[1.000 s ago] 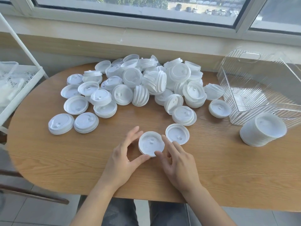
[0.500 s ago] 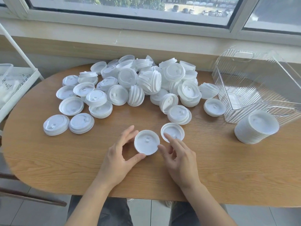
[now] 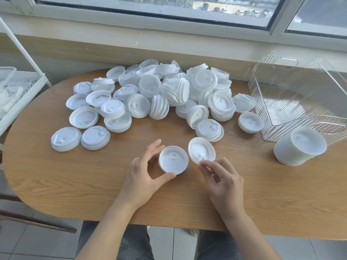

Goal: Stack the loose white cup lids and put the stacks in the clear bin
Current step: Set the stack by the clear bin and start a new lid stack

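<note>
The left hand (image 3: 143,172) is gripping a white cup lid (image 3: 173,160) between thumb and fingers. Just right of it, the right hand (image 3: 222,180) is pinching a second lid (image 3: 201,150) by its near rim. Beyond both, the loose lid pile (image 3: 169,91) is lying; far right of the right hand, a finished lid stack (image 3: 300,146) is sitting against the clear bin (image 3: 281,102).

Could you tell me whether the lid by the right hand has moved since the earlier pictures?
Yes. The right hand now pinches that lid, tipping its near edge up off the table; earlier it lay flat.
</note>
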Demonstrator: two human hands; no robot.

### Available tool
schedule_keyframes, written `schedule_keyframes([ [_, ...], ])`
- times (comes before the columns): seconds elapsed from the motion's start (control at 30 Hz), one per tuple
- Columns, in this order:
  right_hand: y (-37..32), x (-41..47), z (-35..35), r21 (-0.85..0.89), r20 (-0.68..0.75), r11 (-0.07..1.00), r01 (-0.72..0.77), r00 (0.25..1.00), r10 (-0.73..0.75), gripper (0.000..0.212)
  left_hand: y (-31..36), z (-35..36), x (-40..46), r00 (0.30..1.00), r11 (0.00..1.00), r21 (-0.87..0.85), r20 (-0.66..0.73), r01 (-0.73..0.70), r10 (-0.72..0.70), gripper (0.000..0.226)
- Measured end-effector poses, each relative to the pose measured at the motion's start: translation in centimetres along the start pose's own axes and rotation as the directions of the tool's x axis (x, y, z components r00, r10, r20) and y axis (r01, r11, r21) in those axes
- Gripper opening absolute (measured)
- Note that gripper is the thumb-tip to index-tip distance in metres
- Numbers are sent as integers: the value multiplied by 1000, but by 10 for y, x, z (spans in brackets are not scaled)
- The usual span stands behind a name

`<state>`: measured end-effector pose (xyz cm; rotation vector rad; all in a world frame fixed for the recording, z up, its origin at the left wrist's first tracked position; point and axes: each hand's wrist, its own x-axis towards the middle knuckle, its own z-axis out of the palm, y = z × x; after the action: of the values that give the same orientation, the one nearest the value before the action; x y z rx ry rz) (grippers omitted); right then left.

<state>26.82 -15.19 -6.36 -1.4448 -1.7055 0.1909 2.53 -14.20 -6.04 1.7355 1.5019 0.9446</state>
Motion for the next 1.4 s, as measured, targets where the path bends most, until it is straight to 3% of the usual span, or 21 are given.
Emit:
schedule_keyframes([
  [0.2,-10,-3,19,43,76,980,194,977,-197,10,2,-1,-1,1000,1000,-1,7,-4,4,99],
  [0.43,-15,-2,24,3,204,962,275,941,-269,11,1,-1,-1,1000,1000,-5,5,-10,10,100],
  [0.7,-13,8,28,-76,270,997,-33,961,53,58,2,-1,-2,999,998,-39,-22,-43,42,88],
  [1.07,-10,8,31,-197,328,980,-2,942,68,57,-4,2,0,998,997,56,-21,-51,52,73],
  [1.27,-12,11,27,-161,339,987,-18,938,73,60,1,4,1,999,995,93,-29,-43,46,91],
  [1.33,-12,15,26,-113,289,993,-29,956,61,59,2,6,5,999,997,73,-33,-31,34,93],
  [1.4,-6,24,24,-93,124,994,-59,990,71,57,2,9,12,999,998,55,-41,-28,31,92],
])
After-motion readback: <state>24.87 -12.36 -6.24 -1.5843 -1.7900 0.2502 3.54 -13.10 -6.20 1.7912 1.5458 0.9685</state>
